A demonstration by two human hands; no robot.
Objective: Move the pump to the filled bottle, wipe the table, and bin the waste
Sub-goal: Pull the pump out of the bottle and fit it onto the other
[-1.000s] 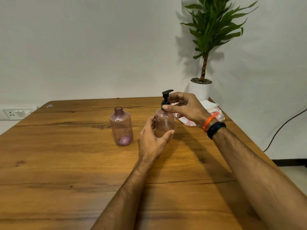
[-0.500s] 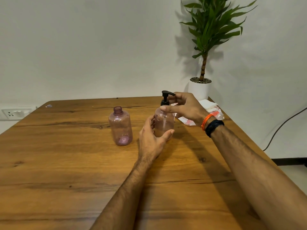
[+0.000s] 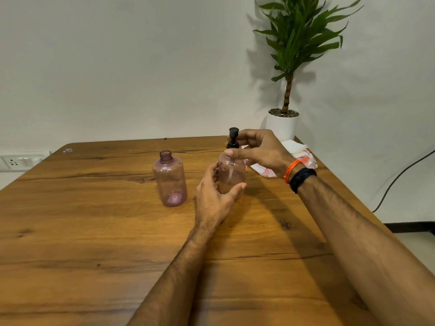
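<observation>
Two pink see-through bottles stand on the wooden table [image 3: 94, 231]. The left bottle [image 3: 170, 178] is uncapped, with an open neck. The right bottle [image 3: 231, 171] holds some liquid and carries the black pump [image 3: 233, 137] on its neck. My left hand [image 3: 215, 196] wraps around the lower body of the right bottle. My right hand [image 3: 261, 150] grips the pump's collar with thumb and fingers; its nozzle now points toward me.
A white cloth and a torn white-and-red plastic wrapper [image 3: 297, 157] lie behind my right wrist near the table's far right edge. A potted plant [image 3: 283, 123] stands past that corner. A wall socket [image 3: 16, 161] is at far left. A black cable [image 3: 400, 175] hangs at right.
The pump head has turned on the bottle: its nozzle pointed right, now it faces me. My right hand's fingers shifted around the collar. The left hand stayed on the bottle.
</observation>
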